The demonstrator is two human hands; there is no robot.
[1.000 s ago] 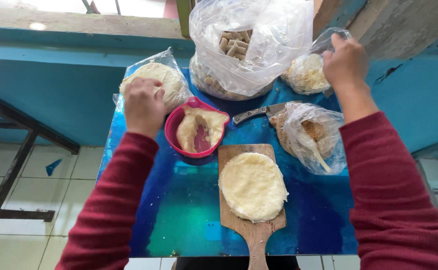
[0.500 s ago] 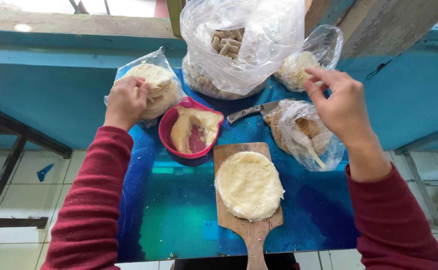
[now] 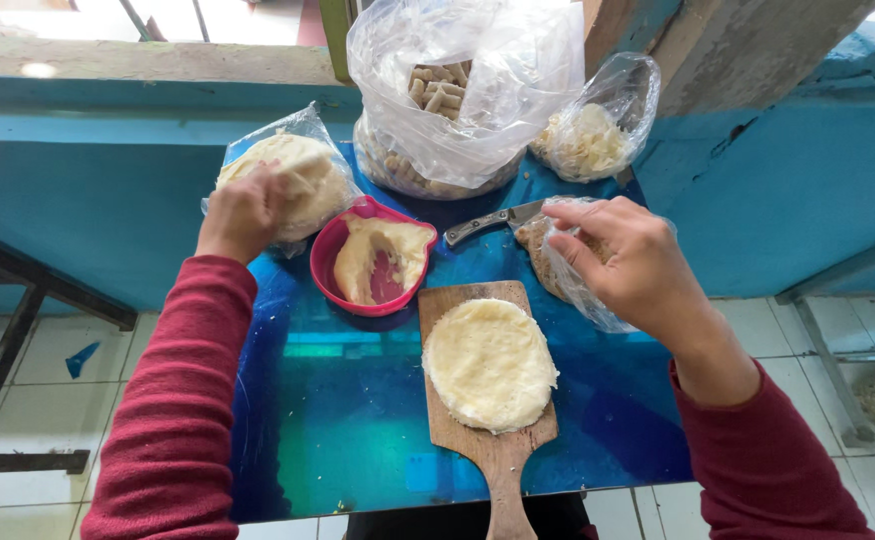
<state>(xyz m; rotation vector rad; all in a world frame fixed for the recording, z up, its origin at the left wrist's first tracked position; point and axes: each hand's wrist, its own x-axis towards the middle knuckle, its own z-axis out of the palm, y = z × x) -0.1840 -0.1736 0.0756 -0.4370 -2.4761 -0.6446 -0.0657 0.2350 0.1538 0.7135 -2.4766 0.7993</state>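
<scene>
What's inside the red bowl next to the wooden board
The red bowl holds a pale, creamy lump of dough spread across most of it, with bare red bottom showing near the front. Whatever lies under the dough is covered.

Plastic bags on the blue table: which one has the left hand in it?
The bag of pale dough at the table's far left; the left hand rests on its contents. The right hand touches a different bag near the knife.
</scene>
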